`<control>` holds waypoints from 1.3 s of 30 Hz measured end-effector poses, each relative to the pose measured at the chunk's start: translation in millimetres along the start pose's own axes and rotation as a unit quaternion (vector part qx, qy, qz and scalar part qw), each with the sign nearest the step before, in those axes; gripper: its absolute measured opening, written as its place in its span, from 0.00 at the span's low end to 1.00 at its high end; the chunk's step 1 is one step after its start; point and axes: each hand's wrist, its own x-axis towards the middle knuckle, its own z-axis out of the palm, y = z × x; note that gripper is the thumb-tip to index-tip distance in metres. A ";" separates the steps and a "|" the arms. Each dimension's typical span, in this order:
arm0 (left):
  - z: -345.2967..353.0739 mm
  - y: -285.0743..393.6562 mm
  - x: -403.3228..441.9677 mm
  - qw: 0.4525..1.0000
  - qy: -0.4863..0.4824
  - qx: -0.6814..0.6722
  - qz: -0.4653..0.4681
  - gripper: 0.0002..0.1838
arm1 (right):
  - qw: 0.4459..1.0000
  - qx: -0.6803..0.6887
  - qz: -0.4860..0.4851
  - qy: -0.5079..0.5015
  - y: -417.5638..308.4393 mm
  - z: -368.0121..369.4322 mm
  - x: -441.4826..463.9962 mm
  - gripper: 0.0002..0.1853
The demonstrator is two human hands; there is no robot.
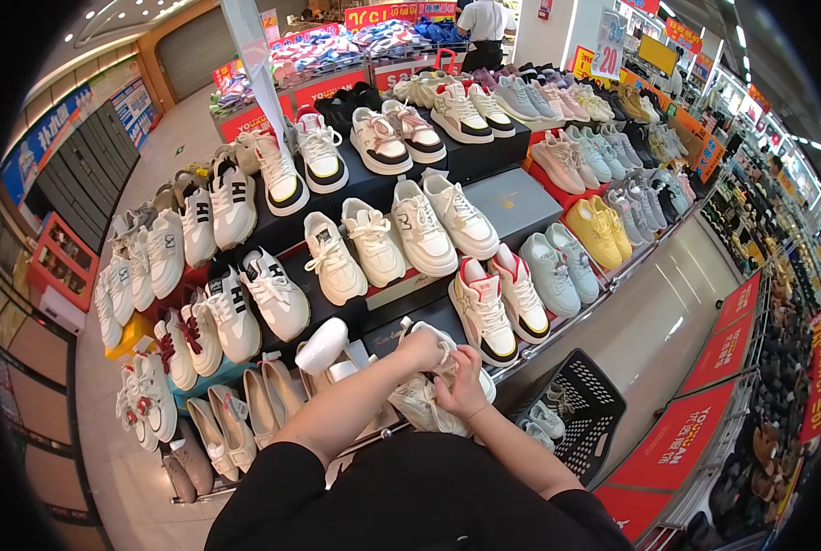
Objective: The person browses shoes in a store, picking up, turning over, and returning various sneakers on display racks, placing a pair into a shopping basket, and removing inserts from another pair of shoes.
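Note:
Both of my hands are at a white shoe low in front of my body, at the near edge of the shoe display. My left hand is closed at the top of the shoe, on its laces or opening. To its right, my right hand has its fingers bent together on the shoe's side and laces. My hands hide part of the shoe. A roll of white wrapped stuffing lies left of my left forearm. White sneakers with yellow and black soles stand just beyond my hands.
Rows of sneakers fill the stepped display ahead. Flat shoes line its lower left. A black basket holding light shoes is at my right. Red signs edge another rack. A person stands far back.

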 end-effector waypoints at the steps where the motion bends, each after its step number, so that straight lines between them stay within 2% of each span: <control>1: -2.3 1.5 -3.5 1.000 0.013 -0.004 -0.010 0.14 | 1.000 0.000 0.002 0.000 0.0 0.9 2.7 0.37; 3: -3.2 -0.7 -2.2 0.999 0.024 -0.007 -0.020 0.14 | 1.000 0.010 0.018 0.008 2.0 3.1 9.3 0.38; 8: -3.7 -9.9 4.0 0.991 -0.063 -0.104 -0.059 0.14 | 0.999 0.018 0.021 -0.017 6.8 4.8 9.1 0.39; 12: 1.8 -20.6 10.2 0.992 -0.076 -0.084 -0.057 0.14 | 0.999 0.008 0.025 -0.039 3.5 3.3 14.4 0.39; 14: 15.6 -30.0 9.7 0.992 0.079 0.091 0.047 0.14 | 0.999 0.014 0.037 -0.031 0.7 3.4 17.1 0.39; 15: 12.5 -25.0 3.7 0.992 0.078 0.091 0.046 0.14 | 0.998 0.020 0.051 -0.021 -0.4 4.1 17.2 0.39; 18: -3.7 -0.2 -23.9 0.971 0.199 0.133 0.006 0.17 | 0.997 0.043 0.059 -0.008 7.5 6.5 16.8 0.38; 19: -7.1 1.9 -30.0 0.971 0.198 0.131 0.002 0.17 | 0.997 0.045 0.060 -0.013 9.7 6.8 16.8 0.38; 21: -14.2 4.4 -45.3 0.939 0.304 0.156 0.047 0.15 | 0.998 0.030 0.056 -0.012 12.3 8.8 15.8 0.37; 25: -43.7 15.4 -94.6 0.897 0.417 0.145 -0.003 0.13 | 0.997 0.033 0.058 -0.036 8.6 7.7 16.3 0.37; 29: -72.3 -15.4 -147.0 0.868 0.459 0.155 -0.105 0.17 | 0.996 0.011 0.067 -0.055 2.0 3.4 20.6 0.35; 31: -72.0 -46.4 -156.5 0.861 0.446 0.173 -0.171 0.20 | 0.996 0.027 0.068 -0.050 4.2 3.3 21.8 0.36; 33: -61.8 -74.7 -162.2 0.868 0.412 0.196 -0.194 0.23 | 0.998 0.006 0.044 -0.053 -1.4 -2.2 31.1 0.37; 35: -51.1 -87.4 -167.2 0.888 0.363 0.171 -0.226 0.26 | 0.993 -0.016 0.025 -0.111 -10.7 -16.1 46.7 0.37; 37: -35.9 -100.2 -168.7 0.893 0.359 0.163 -0.219 0.29 | 0.970 -0.047 -0.015 -0.239 -21.8 -34.4 69.4 0.38; 39: -25.7 -103.1 -167.9 0.877 0.407 0.133 -0.220 0.34 | 0.921 -0.097 -0.032 -0.377 -35.0 -45.4 89.9 0.39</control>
